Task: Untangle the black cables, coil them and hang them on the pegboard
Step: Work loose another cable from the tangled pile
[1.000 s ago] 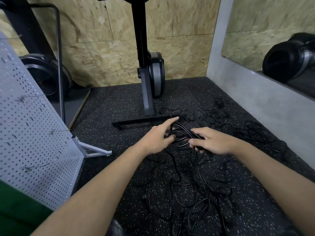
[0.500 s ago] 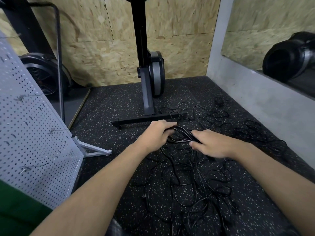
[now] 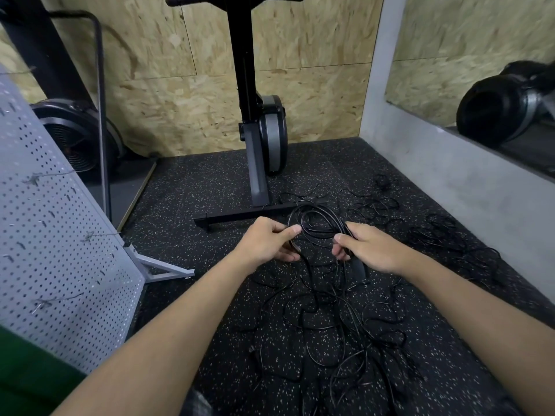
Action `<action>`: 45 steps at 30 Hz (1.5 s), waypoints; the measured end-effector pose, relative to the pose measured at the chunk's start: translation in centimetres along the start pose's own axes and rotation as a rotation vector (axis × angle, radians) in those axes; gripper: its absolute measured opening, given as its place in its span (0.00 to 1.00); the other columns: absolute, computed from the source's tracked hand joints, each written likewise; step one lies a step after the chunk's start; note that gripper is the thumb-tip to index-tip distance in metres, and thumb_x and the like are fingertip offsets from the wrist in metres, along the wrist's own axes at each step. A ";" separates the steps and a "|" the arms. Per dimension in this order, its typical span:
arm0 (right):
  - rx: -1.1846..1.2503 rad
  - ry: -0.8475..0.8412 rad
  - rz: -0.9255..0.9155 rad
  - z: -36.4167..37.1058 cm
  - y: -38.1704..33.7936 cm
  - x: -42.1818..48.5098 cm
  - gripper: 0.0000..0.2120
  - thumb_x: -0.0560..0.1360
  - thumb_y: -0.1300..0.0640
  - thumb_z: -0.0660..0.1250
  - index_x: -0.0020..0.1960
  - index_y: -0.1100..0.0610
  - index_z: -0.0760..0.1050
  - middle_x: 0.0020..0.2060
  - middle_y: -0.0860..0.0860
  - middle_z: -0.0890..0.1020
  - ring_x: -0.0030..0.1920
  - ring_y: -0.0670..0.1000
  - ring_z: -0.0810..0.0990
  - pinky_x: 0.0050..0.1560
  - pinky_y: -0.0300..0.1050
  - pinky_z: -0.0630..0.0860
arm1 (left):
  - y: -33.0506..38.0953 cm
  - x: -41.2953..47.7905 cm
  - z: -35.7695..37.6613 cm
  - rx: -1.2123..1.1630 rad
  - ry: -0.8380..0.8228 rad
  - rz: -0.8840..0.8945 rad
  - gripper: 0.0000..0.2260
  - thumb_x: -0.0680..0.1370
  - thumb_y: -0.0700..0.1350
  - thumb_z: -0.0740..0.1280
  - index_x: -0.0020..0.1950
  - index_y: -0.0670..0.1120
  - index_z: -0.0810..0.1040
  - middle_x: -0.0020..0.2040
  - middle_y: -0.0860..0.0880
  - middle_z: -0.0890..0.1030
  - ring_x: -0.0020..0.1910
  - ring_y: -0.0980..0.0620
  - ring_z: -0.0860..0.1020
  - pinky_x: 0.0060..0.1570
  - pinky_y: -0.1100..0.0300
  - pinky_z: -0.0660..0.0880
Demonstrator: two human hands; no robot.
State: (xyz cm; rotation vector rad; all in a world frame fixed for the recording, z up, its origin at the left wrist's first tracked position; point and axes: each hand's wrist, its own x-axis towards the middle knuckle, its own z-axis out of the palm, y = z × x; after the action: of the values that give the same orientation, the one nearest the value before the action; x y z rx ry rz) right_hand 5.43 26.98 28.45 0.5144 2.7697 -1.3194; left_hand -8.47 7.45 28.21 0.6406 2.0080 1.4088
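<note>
Loops of one black cable [image 3: 327, 217] have risen and opened since a second ago, left hand [image 3: 267, 243] pinching one side, right hand [image 3: 372, 247] curled round the other, above the floor tangle [image 3: 330, 334], suggesting coiling has begun, pegboard [image 3: 51, 241] unused.

Dim, even indoor light is falling without hard shadows, wide-angle distortion is bowing the edges (corners slightly soft), no glare.
</note>
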 end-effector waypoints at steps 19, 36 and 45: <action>-0.078 0.002 -0.022 2.2 -0.7 0.4 0.07 0.86 0.51 0.59 0.59 0.51 0.75 0.52 0.46 0.84 0.53 0.43 0.84 0.61 0.49 0.79 | 0.1 0.3 2.3 -0.571 0.017 -0.097 0.10 0.86 0.32 0.59 0.58 0.34 0.80 0.53 0.34 0.86 0.49 0.36 0.87 0.44 0.57 0.85; 0.341 0.226 -0.004 0.8 -2.0 0.4 0.11 0.85 0.54 0.63 0.52 0.60 0.79 0.42 0.53 0.86 0.45 0.51 0.85 0.62 0.57 0.79 | -1.7 0.8 3.0 -0.085 -0.171 -0.013 0.16 0.85 0.43 0.59 0.71 0.47 0.77 0.60 0.50 0.86 0.62 0.51 0.83 0.68 0.51 0.76; 0.727 0.236 -0.036 0.8 -2.4 0.7 0.07 0.85 0.58 0.63 0.56 0.62 0.77 0.46 0.54 0.85 0.51 0.55 0.86 0.64 0.58 0.80 | -2.8 0.3 4.5 0.363 -0.406 0.147 0.06 0.82 0.47 0.72 0.57 0.51 0.86 0.58 0.51 0.87 0.61 0.53 0.83 0.69 0.55 0.74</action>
State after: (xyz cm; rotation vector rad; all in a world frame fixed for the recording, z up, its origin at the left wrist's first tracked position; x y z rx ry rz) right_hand 3.94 25.21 29.63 0.6707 2.3765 -2.4122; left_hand -5.58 9.72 24.34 1.1521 1.9199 0.8970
